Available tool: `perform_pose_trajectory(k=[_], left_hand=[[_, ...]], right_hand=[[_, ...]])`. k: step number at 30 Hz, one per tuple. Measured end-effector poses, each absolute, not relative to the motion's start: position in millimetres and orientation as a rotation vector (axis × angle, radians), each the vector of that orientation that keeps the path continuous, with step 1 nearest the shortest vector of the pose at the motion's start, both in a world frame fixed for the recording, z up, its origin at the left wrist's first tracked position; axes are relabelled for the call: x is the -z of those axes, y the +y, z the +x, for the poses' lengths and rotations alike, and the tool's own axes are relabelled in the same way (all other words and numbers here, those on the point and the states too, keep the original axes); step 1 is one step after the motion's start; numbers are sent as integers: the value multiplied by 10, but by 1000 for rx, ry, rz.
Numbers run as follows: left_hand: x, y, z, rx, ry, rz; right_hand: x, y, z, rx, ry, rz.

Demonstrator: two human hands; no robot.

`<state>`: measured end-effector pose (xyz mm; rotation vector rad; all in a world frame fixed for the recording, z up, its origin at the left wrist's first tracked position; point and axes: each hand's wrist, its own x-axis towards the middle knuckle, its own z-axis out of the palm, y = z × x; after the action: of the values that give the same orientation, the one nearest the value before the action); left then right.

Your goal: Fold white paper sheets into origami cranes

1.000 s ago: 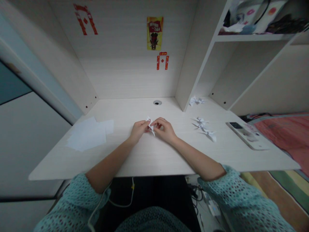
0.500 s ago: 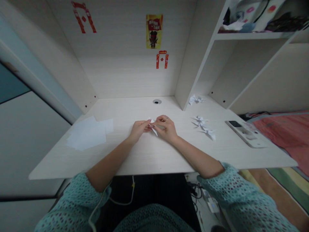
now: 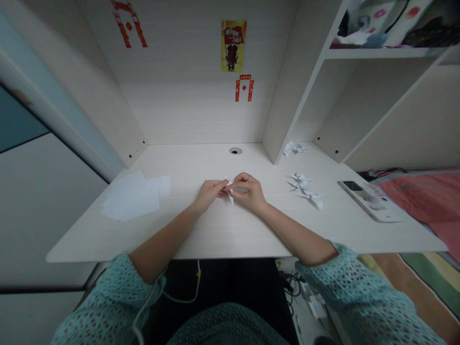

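Observation:
Between my two hands, above the middle of the desk, is a small piece of folded white paper (image 3: 230, 197); one pointed end sticks out below the fingers. My left hand (image 3: 211, 194) pinches it from the left, thumb on top. From the right, the fingertips of my right hand (image 3: 248, 191) close on the same paper, and a ring shows on one finger. Fingers cover most of the paper, so its full shape is hidden. Several folded white paper figures (image 3: 304, 186) lie to the right of my right hand.
White paper sheets (image 3: 131, 196) lie overlapping on the left of the desk (image 3: 215, 237). More folded figures (image 3: 294, 148) sit by the upright divider (image 3: 287, 115). A flat white case-like object (image 3: 370, 202) rests on the right. A cable hole (image 3: 235, 151) is at the back.
The folded paper has turned slightly, its lower point now hanging more straight down. Both hands keep hold of it. The whole view has shifted a little.

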<state>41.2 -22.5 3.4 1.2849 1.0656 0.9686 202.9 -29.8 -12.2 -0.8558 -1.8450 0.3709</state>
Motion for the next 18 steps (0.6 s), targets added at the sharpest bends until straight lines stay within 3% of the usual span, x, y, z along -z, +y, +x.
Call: perform_pose_trajectory(k=[14,18], left_hand=[[20,-199,401,-990,1054,1287],[11,-194,403,-1082,1040,1283]], right_hand=[[102,-303,1953,-648,-1651,-886],[146,-239,1949,-880,-1555,-839]])
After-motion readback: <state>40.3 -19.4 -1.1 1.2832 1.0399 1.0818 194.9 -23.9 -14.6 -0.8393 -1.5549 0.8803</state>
